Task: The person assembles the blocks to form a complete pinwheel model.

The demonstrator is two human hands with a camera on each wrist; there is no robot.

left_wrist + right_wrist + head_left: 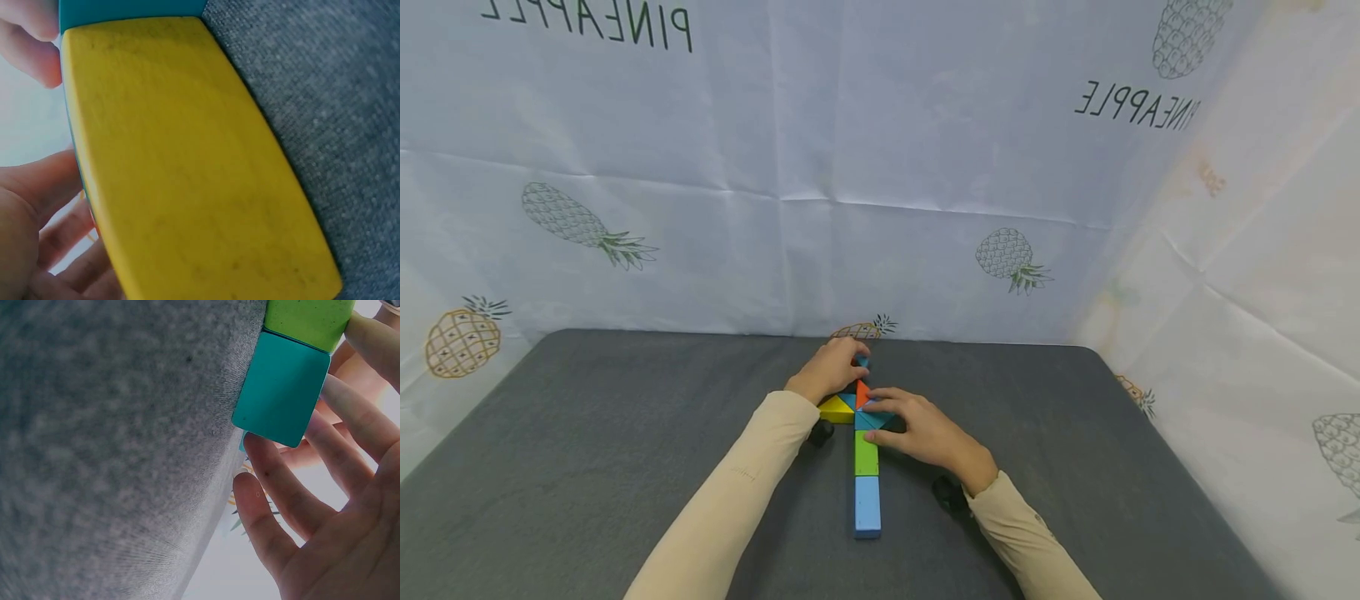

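Note:
In the head view, several wooden blocks lie in a line with side pieces. My left hand (829, 369) is at the far end, thumb and fingers around a small blue block (862, 362) that they partly hide. Just nearer is a red triangular block (862, 393). Below the left wrist sits a yellow block (837, 411), large in the left wrist view. My right hand (922, 429) reaches in from the right, its fingers over the middle pieces and its thumb at a green block (867, 454). Those extended fingers touch or nearly touch a teal block (282, 390) in the right wrist view.
A light blue block (867, 506) forms the near end of the line. The blocks lie on a dark grey table (647, 467). Behind it hangs a pale cloth (895, 150) printed with pineapples. Black wrist cameras sit under both wrists, close to the tabletop.

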